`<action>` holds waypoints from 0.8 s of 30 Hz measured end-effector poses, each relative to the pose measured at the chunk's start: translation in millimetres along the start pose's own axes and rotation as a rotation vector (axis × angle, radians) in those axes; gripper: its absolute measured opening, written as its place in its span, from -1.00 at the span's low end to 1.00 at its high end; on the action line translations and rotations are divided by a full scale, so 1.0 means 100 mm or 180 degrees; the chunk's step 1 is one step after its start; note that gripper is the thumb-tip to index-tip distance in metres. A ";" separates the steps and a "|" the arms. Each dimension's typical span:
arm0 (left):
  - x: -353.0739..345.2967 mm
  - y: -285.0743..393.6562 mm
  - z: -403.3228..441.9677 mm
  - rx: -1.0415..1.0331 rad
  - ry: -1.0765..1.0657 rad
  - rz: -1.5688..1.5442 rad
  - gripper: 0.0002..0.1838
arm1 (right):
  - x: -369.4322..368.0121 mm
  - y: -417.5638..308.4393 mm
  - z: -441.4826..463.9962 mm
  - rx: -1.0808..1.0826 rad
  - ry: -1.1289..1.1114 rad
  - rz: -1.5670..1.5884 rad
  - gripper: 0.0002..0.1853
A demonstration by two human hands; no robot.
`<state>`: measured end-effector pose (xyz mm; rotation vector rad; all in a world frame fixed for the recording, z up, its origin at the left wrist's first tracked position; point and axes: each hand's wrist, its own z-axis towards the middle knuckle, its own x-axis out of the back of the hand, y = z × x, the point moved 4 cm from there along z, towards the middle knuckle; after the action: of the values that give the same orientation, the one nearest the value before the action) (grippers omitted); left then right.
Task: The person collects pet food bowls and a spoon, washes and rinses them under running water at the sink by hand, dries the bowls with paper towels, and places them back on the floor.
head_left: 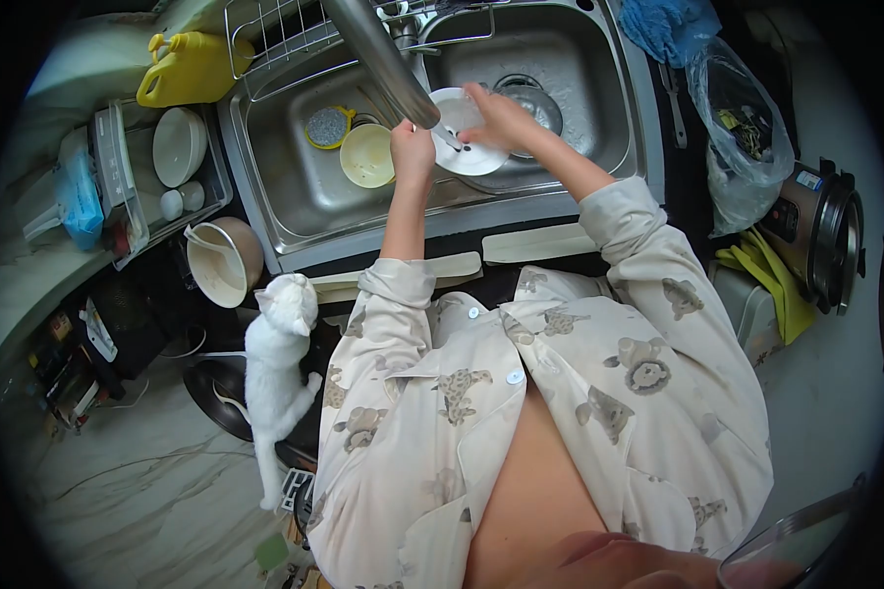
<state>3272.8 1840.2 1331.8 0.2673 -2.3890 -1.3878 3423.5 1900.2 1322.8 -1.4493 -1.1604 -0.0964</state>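
Note:
A white plate (478, 160) with small dark marks is tilted under the faucet (388, 64), above the divider between two sink basins. Water runs from the spout onto it. My left hand (413, 152) is closed on the plate's left edge. Over its upper right part, my right hand (509, 123) has its fingers apart and touches the plate. A pale yellow bowl (367, 157) lies in the left basin beside my left hand, near a scrubber (328, 128) with a yellow rim. Behind my right hand, a round metal strainer or lid (540, 103) is in the right basin.
A white cat (280, 358) is on the dark counter to my left, near a pot (224, 263) and a pan (216, 398). A wire rack (275, 49) and yellow jug (189, 69) stand behind. A plastic bag (746, 137) and rice cooker (813, 231) are right.

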 end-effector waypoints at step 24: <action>0.10 0.30 -0.01 -0.0720 0.0063 0.0521 -0.64 | -0.08 0.28 -0.09 0.0175 -0.0455 0.1627 -0.12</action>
<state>3264.4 1851.3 1360.6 0.0246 -2.1589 -1.5510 3443.3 1894.5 1300.3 -1.6801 -0.8643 0.3960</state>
